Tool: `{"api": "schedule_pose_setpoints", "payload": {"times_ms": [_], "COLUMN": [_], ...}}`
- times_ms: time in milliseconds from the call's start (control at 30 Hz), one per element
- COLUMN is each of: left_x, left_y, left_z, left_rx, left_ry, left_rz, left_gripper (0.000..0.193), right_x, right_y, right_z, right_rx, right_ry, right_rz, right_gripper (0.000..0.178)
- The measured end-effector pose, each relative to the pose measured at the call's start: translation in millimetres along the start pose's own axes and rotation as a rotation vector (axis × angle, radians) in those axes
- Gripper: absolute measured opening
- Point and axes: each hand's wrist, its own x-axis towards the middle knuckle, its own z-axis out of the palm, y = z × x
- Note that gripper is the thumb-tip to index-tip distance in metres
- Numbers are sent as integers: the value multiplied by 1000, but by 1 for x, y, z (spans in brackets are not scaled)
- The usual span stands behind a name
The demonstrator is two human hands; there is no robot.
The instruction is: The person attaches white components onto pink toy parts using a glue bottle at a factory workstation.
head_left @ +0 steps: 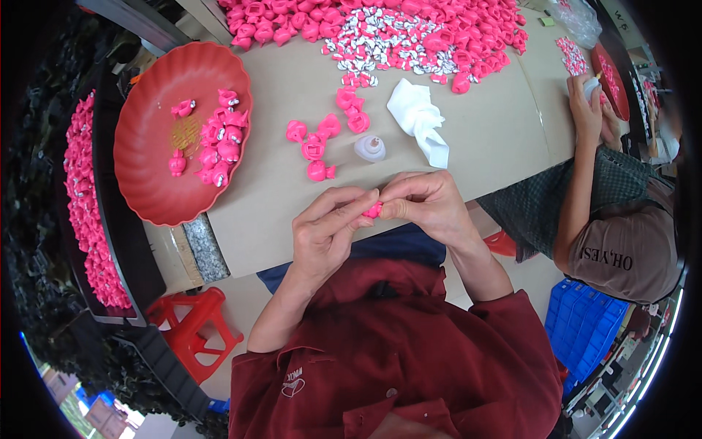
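Note:
Both my hands meet at the table's near edge around a small pink plastic piece [374,211]. My left hand [330,223] pinches it from the left; my right hand [430,205] grips it from the right with thumb and fingertips. Most of the piece is hidden by the fingers. Just beyond stands a small whitish squeeze bottle [371,148] with a pointed tip. Several loose pink hollow parts [313,148] lie to its left and behind it. A crumpled white cloth or tissue [419,121] lies to its right.
A red scalloped bowl [139,186] holding pink-and-white pieces sits at left. Pink parts [285,18] and small white-and-pink parts [380,40] heap at the far side. A black tray of pink pieces [95,219] is far left. A co-worker [614,219] works at right, by blue crates [585,322].

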Motion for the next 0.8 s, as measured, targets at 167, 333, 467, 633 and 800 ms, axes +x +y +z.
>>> {"api": "schedule_pose_setpoints", "payload": {"times_ms": [167, 333, 467, 633, 800], "left_x": [1, 1, 1, 0, 0], "left_y": [-1, -2, -1, 0, -1], "left_z": [3, 2, 3, 2, 2], "left_rx": [34, 57, 81, 58, 38], "left_ry": [28, 41, 53, 36, 22], "left_rz": [2, -2, -20, 17, 39], "left_gripper": [42, 41, 27, 43, 44], "right_x": [2, 2, 2, 1, 0], "right_y": [0, -1, 0, 0, 0], "right_z": [2, 3, 2, 2, 2], "right_rx": [-24, -29, -54, -45, -57], "right_ry": [34, 43, 48, 39, 40], "right_rz": [-43, -37, -9, -11, -2], "right_gripper": [9, 9, 9, 9, 9]}}
